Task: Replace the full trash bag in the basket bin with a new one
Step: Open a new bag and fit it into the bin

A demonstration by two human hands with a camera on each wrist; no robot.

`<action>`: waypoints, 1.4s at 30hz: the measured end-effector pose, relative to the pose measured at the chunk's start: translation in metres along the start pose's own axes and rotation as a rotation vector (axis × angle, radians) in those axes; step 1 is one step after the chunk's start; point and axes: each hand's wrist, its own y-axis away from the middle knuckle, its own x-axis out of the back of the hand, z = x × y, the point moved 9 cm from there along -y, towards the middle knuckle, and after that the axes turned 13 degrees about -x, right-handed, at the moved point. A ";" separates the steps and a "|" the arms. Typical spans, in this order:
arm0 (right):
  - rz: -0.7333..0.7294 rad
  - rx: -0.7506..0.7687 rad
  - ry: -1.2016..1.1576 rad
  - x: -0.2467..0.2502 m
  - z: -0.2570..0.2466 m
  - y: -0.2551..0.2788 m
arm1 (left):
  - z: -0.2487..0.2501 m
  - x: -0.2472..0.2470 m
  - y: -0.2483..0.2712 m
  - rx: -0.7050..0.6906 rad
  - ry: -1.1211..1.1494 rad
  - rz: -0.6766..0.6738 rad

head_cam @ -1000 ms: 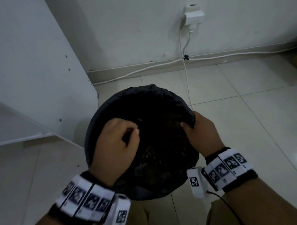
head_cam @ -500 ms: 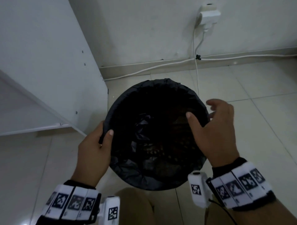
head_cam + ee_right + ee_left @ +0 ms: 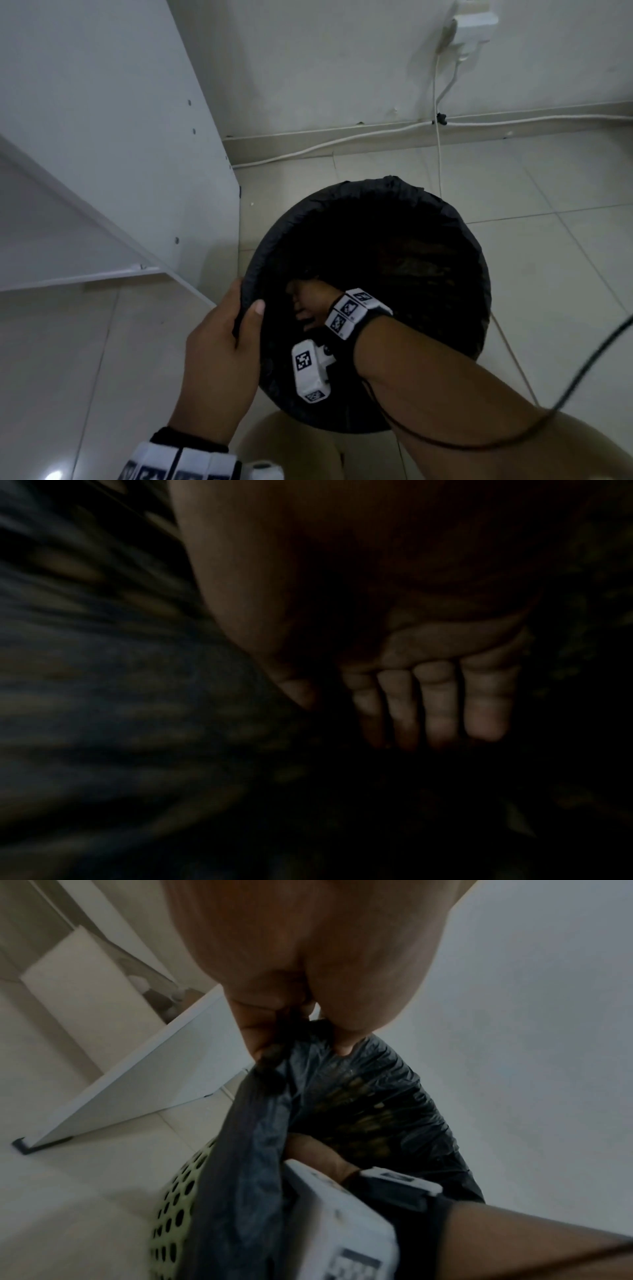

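The black trash bag (image 3: 428, 219) lines the basket bin (image 3: 178, 1199), which stands on the tiled floor (image 3: 548, 274) near the wall. The left hand (image 3: 222, 359) pinches bag and rim at the bin's near-left edge; the right hand (image 3: 308, 301) is sunk inside, fingers (image 3: 435, 704) straight and close together. The thin film could tear, or the light bin tip, if that reach drags against the pinch.

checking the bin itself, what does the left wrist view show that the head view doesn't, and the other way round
Only the left wrist view shows the bin: pale green, perforated, under the bag's overhang.

Only the head view shows the whole round bag opening, the wall socket, the cables along the wall and the floor.

Both show the left hand pinching the bag's edge, the right hand reaching inside, and the white cabinet beside the bin.
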 end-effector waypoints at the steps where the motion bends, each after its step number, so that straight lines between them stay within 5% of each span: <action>1: -0.007 -0.004 -0.022 -0.001 -0.001 -0.003 | -0.001 0.001 0.001 0.010 0.009 0.004; 7: 0.092 0.051 -0.193 0.032 -0.006 0.009 | -0.002 0.004 -0.007 0.039 0.020 -0.012; 11: 0.524 0.178 0.044 0.090 -0.008 0.050 | -0.008 0.005 -0.013 0.069 0.027 -0.012; 15: 0.721 0.148 -0.064 0.131 0.004 0.053 | -0.015 0.007 -0.009 0.096 0.062 -0.002; 19: 0.585 0.035 0.176 0.121 0.005 -0.006 | -0.012 0.006 -0.004 0.087 0.076 -0.013; 23: 0.422 0.065 0.036 0.119 0.000 -0.022 | -0.011 0.005 -0.001 0.074 0.055 -0.005; 29: 0.509 0.095 0.126 0.114 -0.009 0.023 | -0.018 0.004 -0.011 0.107 0.048 0.003; 33: 0.515 0.319 0.059 0.111 -0.021 0.079 | -0.021 0.004 -0.020 0.084 0.010 -0.005; 36: 0.728 0.618 0.165 0.119 -0.026 0.150 | -0.023 0.004 -0.027 0.067 -0.031 0.004; 39: 1.144 0.915 0.160 0.137 -0.006 0.232 | -0.026 0.006 -0.034 0.065 -0.076 0.036; 41: 1.347 0.837 0.160 0.158 0.022 0.246 | -0.029 0.006 -0.038 0.079 -0.077 0.054; 42: 1.318 0.707 0.121 0.170 0.038 0.235 | -0.031 0.006 -0.040 0.090 -0.071 0.063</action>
